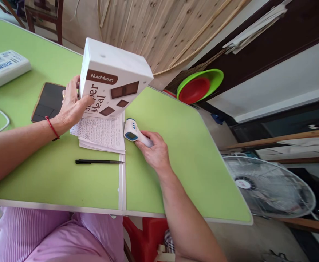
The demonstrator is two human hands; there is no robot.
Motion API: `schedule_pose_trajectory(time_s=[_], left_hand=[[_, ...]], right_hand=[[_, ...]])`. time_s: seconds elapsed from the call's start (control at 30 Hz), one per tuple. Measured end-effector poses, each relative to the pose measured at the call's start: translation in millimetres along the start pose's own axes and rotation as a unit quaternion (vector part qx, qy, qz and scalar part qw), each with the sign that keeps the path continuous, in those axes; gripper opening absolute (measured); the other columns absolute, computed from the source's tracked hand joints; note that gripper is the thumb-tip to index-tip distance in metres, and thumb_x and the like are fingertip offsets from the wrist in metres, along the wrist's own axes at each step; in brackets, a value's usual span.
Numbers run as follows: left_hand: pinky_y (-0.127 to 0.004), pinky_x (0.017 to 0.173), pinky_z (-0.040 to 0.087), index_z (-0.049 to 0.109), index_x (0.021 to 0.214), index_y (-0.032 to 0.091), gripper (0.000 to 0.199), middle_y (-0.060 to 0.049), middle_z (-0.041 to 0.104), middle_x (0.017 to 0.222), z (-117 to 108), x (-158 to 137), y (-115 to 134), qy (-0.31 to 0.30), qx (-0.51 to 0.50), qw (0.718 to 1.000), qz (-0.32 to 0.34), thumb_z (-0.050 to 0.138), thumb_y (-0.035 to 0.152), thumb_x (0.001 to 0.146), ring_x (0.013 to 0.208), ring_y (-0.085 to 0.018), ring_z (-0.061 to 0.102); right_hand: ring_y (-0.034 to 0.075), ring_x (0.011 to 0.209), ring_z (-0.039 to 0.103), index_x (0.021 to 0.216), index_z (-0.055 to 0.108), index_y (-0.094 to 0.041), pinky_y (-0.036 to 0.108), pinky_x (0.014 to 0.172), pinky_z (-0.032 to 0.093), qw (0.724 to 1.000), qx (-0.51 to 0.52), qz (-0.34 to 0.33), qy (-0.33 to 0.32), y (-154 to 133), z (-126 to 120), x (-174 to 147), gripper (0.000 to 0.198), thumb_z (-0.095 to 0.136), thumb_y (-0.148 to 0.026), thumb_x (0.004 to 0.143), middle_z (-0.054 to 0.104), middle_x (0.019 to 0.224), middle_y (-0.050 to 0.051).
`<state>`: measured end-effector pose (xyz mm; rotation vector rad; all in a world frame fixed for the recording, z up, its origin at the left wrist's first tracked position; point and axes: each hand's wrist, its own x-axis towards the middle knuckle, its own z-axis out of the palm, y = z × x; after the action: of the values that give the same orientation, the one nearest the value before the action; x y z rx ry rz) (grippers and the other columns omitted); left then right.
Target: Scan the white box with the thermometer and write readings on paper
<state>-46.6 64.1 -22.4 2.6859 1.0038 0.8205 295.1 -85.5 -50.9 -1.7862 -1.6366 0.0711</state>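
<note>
A white NutriMotion box stands upright over a stack of handwritten paper sheets. My left hand grips its lower left edge, thumb on the printed front; the other fingers are partly hidden along its side. In my right hand is a white and blue infrared thermometer, held by its handle close to the tabletop, with its small screen facing me. Just left of my left hand lies a dark-screened smartphone. A black pen rests below the papers.
The green folding table has a centre seam. A white device and a white cable are at the left. Beyond the right edge stand a fan and green and red basins. Under the front edge is a red stool.
</note>
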Motion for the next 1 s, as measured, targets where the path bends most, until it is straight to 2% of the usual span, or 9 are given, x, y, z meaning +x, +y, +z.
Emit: schedule_pose_trajectory(time_s=[0.1,0.23,0.3,0.4,0.57,0.7,0.83,0.93,1.0], left_hand=[[-0.053,0.106,0.051,0.011,0.17,0.028,0.068,-0.014,0.054,0.153,2.6,2.6,1.6,0.145,-0.011,0.984,-0.099,0.048,0.037,0.114,0.136,-0.032,0.05],[-0.057,0.111,0.049,0.021,0.159,0.03,0.069,-0.017,0.043,0.159,-6.5,7.0,27.4,0.338,-0.036,0.94,-0.007,0.061,0.041,0.104,0.142,-0.036,0.045],[-0.061,0.115,0.046,0.019,0.161,0.029,0.071,-0.019,0.043,0.162,-15.3,4.0,45.7,0.308,-0.005,0.949,0.066,0.059,0.037,0.102,0.149,-0.04,0.043],[-0.055,0.106,0.049,0.027,0.159,0.03,0.059,-0.018,0.057,0.148,-21.6,-3.9,65.9,0.265,0.03,0.947,0.178,0.05,0.024,0.105,0.133,-0.035,0.059],[-0.046,0.094,0.054,0.049,0.146,0.019,0.047,-0.015,0.069,0.131,-9.9,-6.2,69.0,0.152,0.001,0.955,0.254,0.047,0.009,0.101,0.11,-0.03,0.068],[-0.037,0.086,0.057,0.063,0.131,0.014,0.035,-0.012,0.071,0.115,-5.2,-0.5,65.6,0.084,-0.095,0.975,0.184,0.051,0.009,0.098,0.096,-0.024,0.069],[-0.028,0.067,0.05,0.068,0.117,0.014,0.028,-0.001,0.063,0.084,-10.7,7.9,66.0,0.049,-0.297,0.954,0.006,0.055,0.01,0.092,0.071,-0.016,0.058],[-0.025,0.055,0.041,0.07,0.111,0.013,0.024,0.003,0.054,0.068,-14.4,12.0,66.4,-0.027,-0.387,0.919,-0.074,0.055,0.011,0.093,0.057,-0.013,0.048],[-0.025,0.054,0.039,0.073,0.108,0.013,0.023,0.003,0.056,0.066,-14.4,10.8,67.2,-0.068,-0.356,0.93,-0.055,0.056,0.011,0.093,0.055,-0.013,0.048]], right_hand=[[0.035,0.108,0.072,0.114,0.08,-0.025,0.061,0.104,0.059,0.999,-0.026,-0.015,0.019,-3.6,0.1,-2.0,0.035,0.078,-0.037,0.081,0.079,0.115,0.013],[0.033,0.109,0.073,0.117,0.081,-0.026,0.055,0.095,0.063,0.987,0.003,-0.116,0.11,-25.8,-5.5,-9.3,0.028,0.075,-0.032,0.09,0.077,0.114,0.012],[0.027,0.091,0.074,0.112,0.081,-0.028,0.045,0.078,0.063,0.971,0.043,-0.2,0.12,-42.8,-7.6,-15.0,0.017,0.072,-0.027,0.097,0.078,0.099,0.007],[0.019,0.068,0.068,0.104,0.081,-0.028,0.038,0.067,0.055,0.939,0.087,-0.33,0.045,-66.7,-7.2,-23.9,0.012,0.071,-0.021,0.103,0.075,0.081,0.0],[0.02,0.076,0.068,0.106,0.084,-0.021,0.039,0.073,0.051,0.918,0.014,-0.388,-0.077,-82.3,-4.0,-30.4,0.016,0.069,-0.026,0.108,0.075,0.08,0.004],[0.02,0.077,0.066,0.105,0.082,-0.019,0.039,0.074,0.05,0.91,0.005,-0.399,-0.115,-78.7,-4.9,-29.1,0.018,0.065,-0.024,0.11,0.075,0.081,0.005],[0.021,0.077,0.066,0.101,0.076,-0.02,0.038,0.07,0.052,0.925,0.062,-0.358,-0.116,-70.5,-5.7,-26.0,0.023,0.059,-0.03,0.112,0.074,0.083,0.006],[0.02,0.074,0.066,0.101,0.071,-0.024,0.036,0.064,0.053,0.956,0.141,-0.253,-0.046,-65.0,-4.1,-24.4,0.024,0.06,-0.044,0.111,0.072,0.083,0.004],[0.018,0.065,0.063,0.101,0.068,-0.027,0.034,0.059,0.052,0.968,0.2,-0.15,0.035,-64.5,-1.0,-24.5,0.023,0.064,-0.049,0.107,0.069,0.077,0.0]])
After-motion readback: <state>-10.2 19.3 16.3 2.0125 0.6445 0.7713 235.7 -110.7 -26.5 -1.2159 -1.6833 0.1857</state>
